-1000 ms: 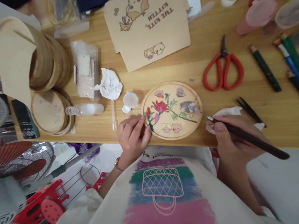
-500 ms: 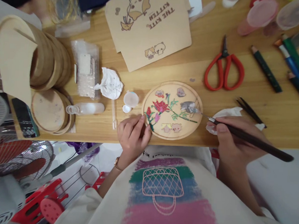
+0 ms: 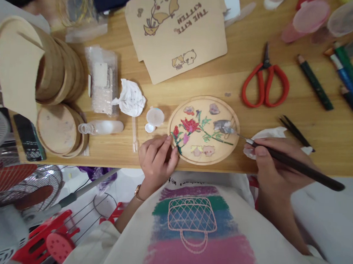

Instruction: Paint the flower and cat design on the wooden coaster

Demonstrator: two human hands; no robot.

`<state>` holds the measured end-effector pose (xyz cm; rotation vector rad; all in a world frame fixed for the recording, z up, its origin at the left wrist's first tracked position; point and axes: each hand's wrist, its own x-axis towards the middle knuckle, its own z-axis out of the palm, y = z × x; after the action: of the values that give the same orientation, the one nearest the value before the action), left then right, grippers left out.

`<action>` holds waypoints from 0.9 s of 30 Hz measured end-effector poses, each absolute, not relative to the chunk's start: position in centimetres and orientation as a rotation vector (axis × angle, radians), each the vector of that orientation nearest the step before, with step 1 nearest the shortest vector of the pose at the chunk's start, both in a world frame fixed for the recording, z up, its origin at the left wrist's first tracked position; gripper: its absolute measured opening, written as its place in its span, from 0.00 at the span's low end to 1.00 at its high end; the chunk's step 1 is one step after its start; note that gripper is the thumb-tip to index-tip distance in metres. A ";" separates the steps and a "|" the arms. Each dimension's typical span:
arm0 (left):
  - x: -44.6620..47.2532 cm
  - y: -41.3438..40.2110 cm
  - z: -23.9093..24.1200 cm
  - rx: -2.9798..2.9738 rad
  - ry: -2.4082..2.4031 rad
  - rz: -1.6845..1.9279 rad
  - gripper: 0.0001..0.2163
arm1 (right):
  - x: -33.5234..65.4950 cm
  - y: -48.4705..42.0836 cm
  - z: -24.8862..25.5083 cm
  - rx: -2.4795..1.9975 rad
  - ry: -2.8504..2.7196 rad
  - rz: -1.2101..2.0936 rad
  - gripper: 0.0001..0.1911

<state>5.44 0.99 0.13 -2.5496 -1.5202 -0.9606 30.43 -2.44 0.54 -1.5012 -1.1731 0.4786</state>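
An oval-looking wooden lid [image 3: 184, 158] lies near the table's front edge, decorated with red flowers, green leaves, a grey patch and small animal faces. My left hand [image 3: 157, 156] is at its left rim, fingers bent, with thumb and forefinger against the edge. In my right hand [image 3: 278, 163] is a fine paintbrush [image 3: 301, 167] with a thick dark handle. Its thin tip reaches the lid's right side, by the grey patch; contact cannot be made out. A crumpled white tissue [image 3: 268, 133] lies partly under my right hand.
Red-handled scissors [image 3: 265, 85], black tweezers [image 3: 297, 133] and a dark pencil [image 3: 315, 82] lie to the right. A small open pot [image 3: 155, 117], a pipette [image 3: 135, 135], a clear bottle [image 3: 101, 127] and stacked wooden boxes [image 3: 61, 74] stand left. A printed card [image 3: 181, 37] lies behind.
The whole view shifts very slightly. Both hands, the brush and the lid stay practically where they were.
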 end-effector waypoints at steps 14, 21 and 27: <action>5.4 0.9 0.1 -2.553 -1.541 -0.969 0.17 | 30.4 -2.3 0.7 -1.493 -1.174 0.475 0.13; 5.4 0.8 0.1 -2.559 -1.552 -0.970 0.18 | 30.2 -2.2 0.7 -1.485 -1.135 0.474 0.12; 5.4 0.8 0.1 -2.564 -1.556 -0.971 0.19 | 30.2 -2.2 0.7 -1.496 -1.125 0.490 0.14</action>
<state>5.40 0.79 0.08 -2.5639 -1.5563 -0.9711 30.17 -2.15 0.66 -1.4957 -1.1248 0.4899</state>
